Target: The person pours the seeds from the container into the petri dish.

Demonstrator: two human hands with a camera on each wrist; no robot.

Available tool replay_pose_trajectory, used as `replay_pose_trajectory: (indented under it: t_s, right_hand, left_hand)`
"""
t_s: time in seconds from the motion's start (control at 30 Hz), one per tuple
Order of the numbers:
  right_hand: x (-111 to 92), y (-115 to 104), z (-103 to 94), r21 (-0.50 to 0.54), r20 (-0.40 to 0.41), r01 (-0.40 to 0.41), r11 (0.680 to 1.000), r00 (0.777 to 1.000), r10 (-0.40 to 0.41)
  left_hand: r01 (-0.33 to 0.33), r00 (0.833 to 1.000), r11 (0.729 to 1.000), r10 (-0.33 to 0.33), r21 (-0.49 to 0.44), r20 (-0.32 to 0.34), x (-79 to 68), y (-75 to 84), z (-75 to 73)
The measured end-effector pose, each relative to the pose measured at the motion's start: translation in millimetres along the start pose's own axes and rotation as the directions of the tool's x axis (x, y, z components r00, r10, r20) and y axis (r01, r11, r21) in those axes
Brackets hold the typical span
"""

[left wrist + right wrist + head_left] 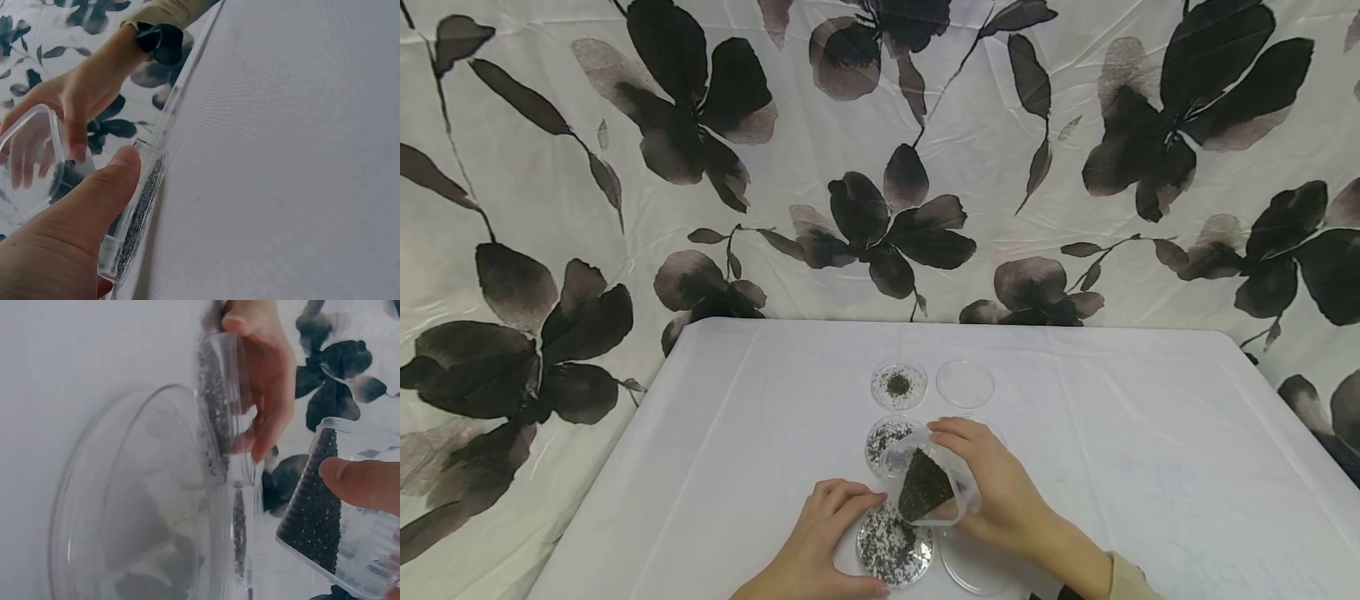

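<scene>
My right hand [1003, 492] grips a clear plastic tub [966, 492], tilted above the nearest petri dish [891, 554]. Dark, soil-like granules [319, 506] have slid into one corner of the tub. Thumb and fingers of my left hand [816, 533] span that dish and hold it by its rim, the thumb [106, 187] lying along its side wall. Dark and white bits are spread over the dish's floor. Just behind stands a second petri dish [880, 437] with similar bits, partly hidden by the tub.
At the back, another petri dish [898, 396] has a small dark heap in its middle. To its right lies a clear round lid [966, 403]. A larger clear lid [144, 506] is beside the nearest dish. A white cloth covers the table [737, 433]; floral fabric [880, 108] hangs behind.
</scene>
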State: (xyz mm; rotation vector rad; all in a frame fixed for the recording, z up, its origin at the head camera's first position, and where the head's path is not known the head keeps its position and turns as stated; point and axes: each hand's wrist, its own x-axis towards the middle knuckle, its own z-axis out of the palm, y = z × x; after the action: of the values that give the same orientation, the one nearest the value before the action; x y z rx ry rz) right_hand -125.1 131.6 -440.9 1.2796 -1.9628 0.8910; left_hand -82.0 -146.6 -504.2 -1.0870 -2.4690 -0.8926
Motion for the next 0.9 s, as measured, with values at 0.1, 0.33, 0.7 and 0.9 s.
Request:
replay_pose_trajectory:
  t_s: [0.1,0.33,0.7,0.9]
  right_hand:
    - [-2,-1,-1.4,0.084,0.007,-0.108,0.991,0.994,0.108]
    - [-5,-5,-7.0,0.204,0.075,-0.414,0.887,0.910,0.408]
    - [0,1,-21.7,0.378,0.087,-0.560,0.737,0.814,0.574]
    - [2,19,-37.7,0.458,0.035,-0.555,0.694,0.791,0.610]
  left_hand:
    - [0.017,1.000,1.000,-0.017,-0.005,0.007,-0.1,-0.1,-0.1]
    - [0.034,0.999,0.999,-0.034,-0.020,0.016,-0.6,-0.5,-0.4]
    - [0.088,0.995,0.995,-0.086,-0.049,0.047,-0.3,1.5,-2.0]
    - [0.090,0.995,0.995,-0.089,-0.033,0.045,-0.1,1.5,0.0]
